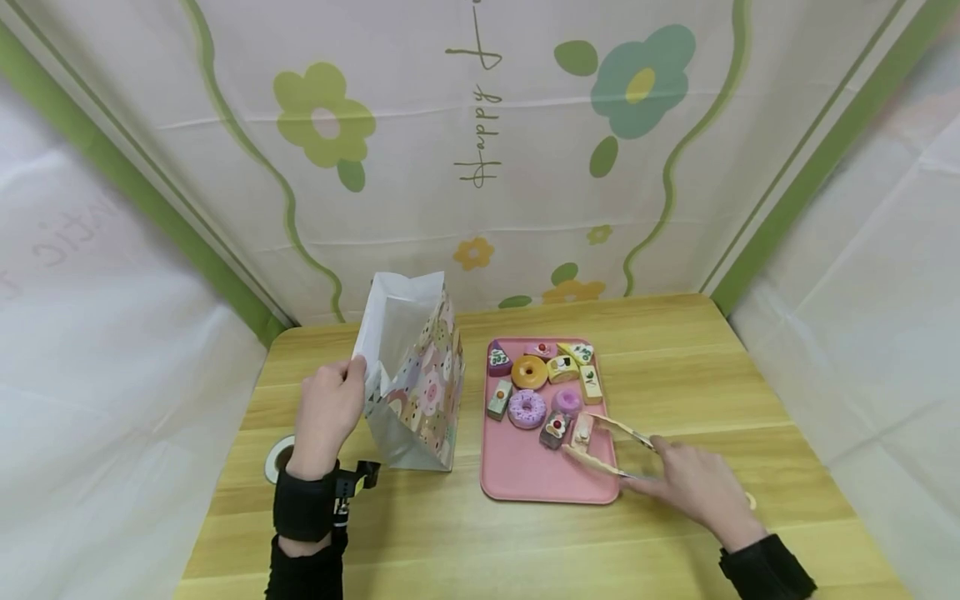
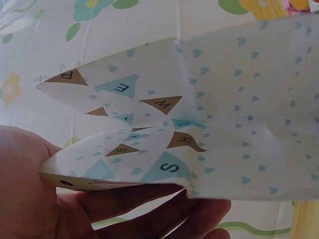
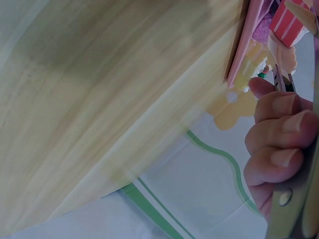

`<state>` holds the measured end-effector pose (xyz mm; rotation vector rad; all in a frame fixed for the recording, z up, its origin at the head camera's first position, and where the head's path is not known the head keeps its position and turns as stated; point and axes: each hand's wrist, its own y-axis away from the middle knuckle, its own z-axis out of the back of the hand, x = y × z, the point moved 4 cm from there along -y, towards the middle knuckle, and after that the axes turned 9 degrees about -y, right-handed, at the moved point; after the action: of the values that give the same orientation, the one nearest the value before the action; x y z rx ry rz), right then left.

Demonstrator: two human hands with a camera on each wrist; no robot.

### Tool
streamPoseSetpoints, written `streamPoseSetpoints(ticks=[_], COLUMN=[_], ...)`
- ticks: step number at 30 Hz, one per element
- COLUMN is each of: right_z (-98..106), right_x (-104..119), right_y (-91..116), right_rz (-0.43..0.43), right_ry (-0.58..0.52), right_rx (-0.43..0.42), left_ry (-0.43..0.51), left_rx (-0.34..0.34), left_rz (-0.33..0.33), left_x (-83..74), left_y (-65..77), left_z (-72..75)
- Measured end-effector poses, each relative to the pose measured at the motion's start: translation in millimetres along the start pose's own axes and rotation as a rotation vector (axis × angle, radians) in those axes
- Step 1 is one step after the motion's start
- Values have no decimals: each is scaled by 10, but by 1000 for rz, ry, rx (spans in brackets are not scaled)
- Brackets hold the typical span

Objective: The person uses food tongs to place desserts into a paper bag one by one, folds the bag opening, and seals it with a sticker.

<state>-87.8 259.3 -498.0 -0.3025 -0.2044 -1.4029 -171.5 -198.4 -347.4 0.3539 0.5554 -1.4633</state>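
At the left, my left hand (image 1: pixel 330 412) grips the top edge of a patterned paper gift bag (image 1: pixel 431 392), which stands with its mouth spread. The left wrist view shows the bag's side with hearts and lettered pennants (image 2: pixel 162 104), its edge between thumb and fingers. My right hand (image 1: pixel 697 483) holds tongs (image 1: pixel 596 462) with pale tips over the pink tray (image 1: pixel 525 483). Their tips lie on either side of a pink toy cake slice (image 1: pixel 582 433); whether both touch it I cannot tell. The right wrist view shows its red-and-white striped side (image 3: pixel 289 24).
Beside that slice on the tray are a brown cake (image 1: pixel 555 429), a purple sprinkled donut (image 1: pixel 527 409), a caramel donut (image 1: pixel 529 372) and several other toy pastries. A white cup (image 1: pixel 272 460) is partly hidden behind my left wrist. A printed cloth (image 1: pixel 405 208) hangs behind the wooden table (image 1: pixel 420 550).
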Motion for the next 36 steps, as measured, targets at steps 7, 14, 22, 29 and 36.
streamPoseSetpoints(ticks=[7, 14, 22, 29, 36], right_z=[84, 112, 113, 116, 104], right_x=[-18, -25, -4, 34, 74], right_y=[-15, 35, 80, 93, 92], right_rz=[-100, -165, -196, -195, -192], right_ry=[-73, -143, -179, -189, -206], right_rx=[28, 13, 18, -12, -29], left_ry=[6, 18, 28, 26, 27], left_rx=[-7, -4, 4, 9, 18], left_rz=[-1, 9, 13, 16, 15], left_x=[15, 2, 3, 6, 5], left_y=[8, 10, 19, 15, 15], left_z=[7, 8, 14, 30, 31])
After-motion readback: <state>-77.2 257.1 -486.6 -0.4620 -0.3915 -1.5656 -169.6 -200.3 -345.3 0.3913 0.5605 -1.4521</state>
